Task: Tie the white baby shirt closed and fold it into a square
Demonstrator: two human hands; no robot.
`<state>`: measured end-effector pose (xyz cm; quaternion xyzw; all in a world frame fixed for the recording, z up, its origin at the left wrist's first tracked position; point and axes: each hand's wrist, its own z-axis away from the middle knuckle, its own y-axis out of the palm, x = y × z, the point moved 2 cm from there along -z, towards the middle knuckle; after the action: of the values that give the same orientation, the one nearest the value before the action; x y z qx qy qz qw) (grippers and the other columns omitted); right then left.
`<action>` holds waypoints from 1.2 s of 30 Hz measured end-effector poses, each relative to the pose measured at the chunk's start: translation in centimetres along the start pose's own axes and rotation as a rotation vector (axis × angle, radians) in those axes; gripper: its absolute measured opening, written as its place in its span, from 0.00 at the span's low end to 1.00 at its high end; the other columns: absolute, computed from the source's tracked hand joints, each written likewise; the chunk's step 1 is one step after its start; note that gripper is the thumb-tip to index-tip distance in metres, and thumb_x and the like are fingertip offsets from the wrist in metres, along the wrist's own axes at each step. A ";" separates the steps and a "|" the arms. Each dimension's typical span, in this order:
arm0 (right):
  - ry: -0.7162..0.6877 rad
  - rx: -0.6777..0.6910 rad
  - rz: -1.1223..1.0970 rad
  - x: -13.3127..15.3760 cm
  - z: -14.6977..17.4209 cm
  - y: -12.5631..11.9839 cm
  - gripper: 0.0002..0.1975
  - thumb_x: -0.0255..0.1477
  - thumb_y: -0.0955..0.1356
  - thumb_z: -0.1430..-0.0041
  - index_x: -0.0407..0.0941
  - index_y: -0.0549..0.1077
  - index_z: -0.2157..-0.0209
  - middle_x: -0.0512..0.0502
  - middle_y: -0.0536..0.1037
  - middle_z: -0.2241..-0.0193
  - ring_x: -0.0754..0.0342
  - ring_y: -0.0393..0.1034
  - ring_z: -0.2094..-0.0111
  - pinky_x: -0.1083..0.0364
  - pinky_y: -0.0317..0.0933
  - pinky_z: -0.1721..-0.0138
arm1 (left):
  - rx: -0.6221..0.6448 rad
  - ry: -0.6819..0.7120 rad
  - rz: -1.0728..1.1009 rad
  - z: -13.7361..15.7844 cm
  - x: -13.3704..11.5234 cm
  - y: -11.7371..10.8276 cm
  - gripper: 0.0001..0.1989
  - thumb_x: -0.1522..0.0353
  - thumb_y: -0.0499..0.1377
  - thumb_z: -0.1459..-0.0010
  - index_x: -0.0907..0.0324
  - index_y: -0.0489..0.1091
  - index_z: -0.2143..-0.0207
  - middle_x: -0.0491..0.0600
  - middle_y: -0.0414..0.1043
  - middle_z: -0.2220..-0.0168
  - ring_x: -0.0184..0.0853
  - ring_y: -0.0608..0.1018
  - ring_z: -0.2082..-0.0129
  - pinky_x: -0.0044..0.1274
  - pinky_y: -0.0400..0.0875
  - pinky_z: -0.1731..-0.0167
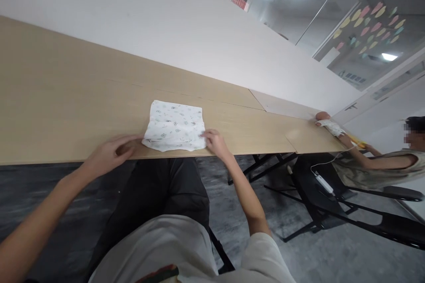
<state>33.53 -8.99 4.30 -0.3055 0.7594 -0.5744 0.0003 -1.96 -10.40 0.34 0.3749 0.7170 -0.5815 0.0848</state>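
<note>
A white cloth (175,121) with a small scattered print lies folded into a rough rectangle near the front edge of the table. A crease runs across its near side. My left hand (111,152) is at its near left corner, fingers stretched out towards the cloth and thumb apart from them. The fingertips reach the cloth's edge; whether they press on it I cannot tell. On the opposite side, my right hand (215,140) has its fingers closed on the near right edge of the cloth.
The long wooden table (66,97) runs along a white partition (133,22). At the far right another person (381,163) sits with hands near a doll (328,124) in white clothing. A black chair (312,185) with a white power strip (323,183) stands between us.
</note>
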 end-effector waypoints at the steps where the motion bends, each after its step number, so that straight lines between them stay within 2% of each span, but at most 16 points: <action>1: -0.023 0.015 -0.024 -0.7 1.0 -0.2 0.22 0.13 0.61 0.44 0.44 0.80 0.58 0.40 0.78 0.54 0.50 0.72 0.50 0.50 0.65 0.46 | 0.019 0.003 -0.017 0.2 0.3 -0.1 0.29 0.51 0.49 0.40 0.56 0.69 0.43 0.52 0.72 0.44 0.43 0.74 0.46 0.33 0.65 0.43; 4: -0.062 0.028 -0.069 -2.0 2.8 -0.2 0.22 0.14 0.61 0.44 0.45 0.80 0.56 0.40 0.78 0.52 0.50 0.72 0.50 0.49 0.65 0.46 | 0.050 -0.002 -0.053 -0.1 -0.1 0.2 0.31 0.50 0.48 0.40 0.58 0.69 0.43 0.54 0.72 0.44 0.44 0.74 0.47 0.34 0.66 0.45; 8: -0.053 -0.011 -0.068 -2.4 2.4 0.6 0.18 0.18 0.64 0.41 0.45 0.78 0.53 0.37 0.76 0.50 0.48 0.71 0.48 0.48 0.64 0.46 | 0.026 0.040 -0.114 -1.9 -1.3 0.7 0.32 0.48 0.45 0.39 0.59 0.73 0.49 0.58 0.75 0.49 0.45 0.75 0.51 0.35 0.68 0.48; 15: -0.025 -0.045 -0.151 -2.2 2.1 0.6 0.14 0.22 0.62 0.37 0.43 0.77 0.56 0.36 0.75 0.51 0.49 0.69 0.47 0.50 0.61 0.44 | 0.082 0.231 -0.234 -3.0 -0.9 1.0 0.26 0.59 0.40 0.35 0.61 0.76 0.58 0.61 0.76 0.55 0.47 0.75 0.54 0.41 0.66 0.49; 19: 0.052 -0.072 -0.329 -1.4 2.5 -0.6 0.12 0.27 0.61 0.35 0.43 0.76 0.58 0.39 0.76 0.52 0.50 0.69 0.49 0.51 0.60 0.44 | 0.021 0.272 -0.233 -2.3 -2.2 -0.3 0.24 0.60 0.41 0.34 0.61 0.74 0.59 0.59 0.76 0.58 0.43 0.75 0.56 0.37 0.66 0.50; 23: 0.205 -0.142 -0.460 -1.3 0.6 -1.7 0.14 0.31 0.60 0.35 0.43 0.74 0.67 0.44 0.76 0.66 0.51 0.70 0.60 0.54 0.64 0.55 | -0.092 0.272 -0.185 -3.0 -4.5 -2.9 0.27 0.55 0.41 0.33 0.63 0.72 0.57 0.57 0.75 0.58 0.41 0.74 0.57 0.33 0.67 0.51; 25: 0.256 -0.176 -0.507 -1.8 -1.5 -2.0 0.13 0.31 0.60 0.37 0.43 0.72 0.71 0.47 0.73 0.71 0.53 0.68 0.65 0.56 0.63 0.59 | -0.118 0.241 -0.143 -4.7 -4.7 -3.9 0.28 0.54 0.40 0.33 0.64 0.72 0.56 0.57 0.75 0.57 0.39 0.74 0.56 0.31 0.67 0.52; 28: 0.312 -0.204 -0.551 -2.7 -5.6 -1.7 0.11 0.27 0.61 0.40 0.43 0.70 0.74 0.49 0.71 0.74 0.55 0.66 0.69 0.58 0.62 0.63 | -0.121 0.095 -0.045 -8.7 -2.5 -4.3 0.29 0.52 0.43 0.35 0.65 0.72 0.53 0.54 0.76 0.54 0.36 0.74 0.57 0.27 0.67 0.51; 32: 0.454 -0.185 -0.487 -4.0 -10.6 0.0 0.10 0.21 0.60 0.44 0.42 0.71 0.74 0.49 0.74 0.73 0.55 0.67 0.69 0.58 0.62 0.63 | -0.030 -0.143 -0.003 -14.0 2.1 -2.3 0.27 0.55 0.46 0.38 0.68 0.72 0.53 0.55 0.76 0.50 0.37 0.74 0.54 0.27 0.66 0.49; 36: 0.554 -0.103 -0.347 -5.1 -12.5 2.6 0.09 0.21 0.62 0.43 0.42 0.72 0.72 0.43 0.78 0.66 0.53 0.71 0.63 0.58 0.62 0.60 | 0.020 -0.280 -0.045 -15.6 4.7 0.4 0.24 0.60 0.47 0.41 0.67 0.74 0.56 0.58 0.76 0.51 0.42 0.75 0.55 0.29 0.66 0.50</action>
<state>32.03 4.70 4.52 -0.2621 0.6953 -0.5880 -0.3195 -0.06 5.71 2.23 0.2748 0.7006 -0.6369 0.1672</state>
